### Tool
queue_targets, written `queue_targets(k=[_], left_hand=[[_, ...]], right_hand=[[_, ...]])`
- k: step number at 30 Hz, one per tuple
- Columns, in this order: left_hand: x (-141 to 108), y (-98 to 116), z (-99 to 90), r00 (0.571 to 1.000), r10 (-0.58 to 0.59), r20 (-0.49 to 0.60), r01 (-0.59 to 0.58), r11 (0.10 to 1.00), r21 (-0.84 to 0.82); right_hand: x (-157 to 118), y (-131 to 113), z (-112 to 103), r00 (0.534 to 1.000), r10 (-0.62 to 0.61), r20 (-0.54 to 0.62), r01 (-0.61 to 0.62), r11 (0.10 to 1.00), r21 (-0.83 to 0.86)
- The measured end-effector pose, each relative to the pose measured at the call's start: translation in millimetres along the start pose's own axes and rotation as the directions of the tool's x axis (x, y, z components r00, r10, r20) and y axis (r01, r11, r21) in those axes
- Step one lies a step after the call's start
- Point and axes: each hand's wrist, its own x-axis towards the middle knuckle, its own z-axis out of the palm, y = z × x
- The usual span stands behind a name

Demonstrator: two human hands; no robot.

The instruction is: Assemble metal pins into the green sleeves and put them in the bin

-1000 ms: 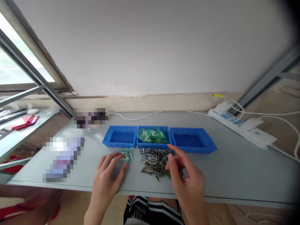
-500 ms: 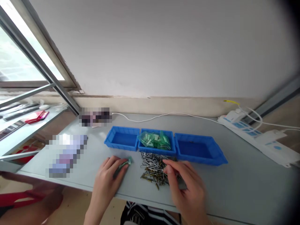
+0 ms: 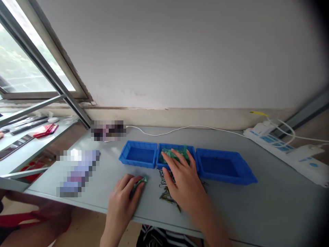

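My left hand [image 3: 125,193] rests on the grey table, its fingers closed around a small green plastic bag [image 3: 142,179] whose end pokes out past the fingertips. My right hand [image 3: 183,180] is open, fingers spread, over the front of the middle blue tray [image 3: 158,161]. Its fingertips reach the green plastic bags [image 3: 189,150] in that tray; whether they grip one I cannot see. Under this hand lies a pile of metal screws [image 3: 167,197], some silver and some brass-coloured, partly hidden by the palm and wrist.
A blue tray [image 3: 138,165] stands left of the middle one, another blue tray [image 3: 228,178] right of it. A white power strip [image 3: 285,154] with plugs sits at the right, its white cable [image 3: 174,129] running along the wall. Blurred-out items lie left. A person's leg [image 3: 33,233] shows lower left.
My right hand has moved from the screw pile up and forward to the middle tray, and its fingers have spread from a pinch. My left hand still holds the small green bag.
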Motion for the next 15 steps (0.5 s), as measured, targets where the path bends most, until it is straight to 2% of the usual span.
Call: queue_targets(k=[6,10,13,15], left_hand=[[-4,-2,0.8,0.999,-0.011,-0.048,0.010,1.000,-0.027],[-8,3,0.1,0.990,-0.091,-0.111,0.078,0.990,-0.115],[-5,17,-2.0,0.972,-0.221,-0.074,0.197,0.949,-0.245],[3,31,-1.8,0.967,-0.254,-0.003,0.237,0.905,-0.352]], right_hand=[[-15,-4,-10,0.962,-0.050,-0.269,0.069,0.996,0.062],[-36,-8,-13,0.944,-0.041,-0.327,0.102,0.980,0.171],[-49,-6,-14,0.933,-0.026,-0.359,0.110,0.970,0.218],[-56,-3,-16,0.920,0.021,-0.391,0.084,0.965,0.247]])
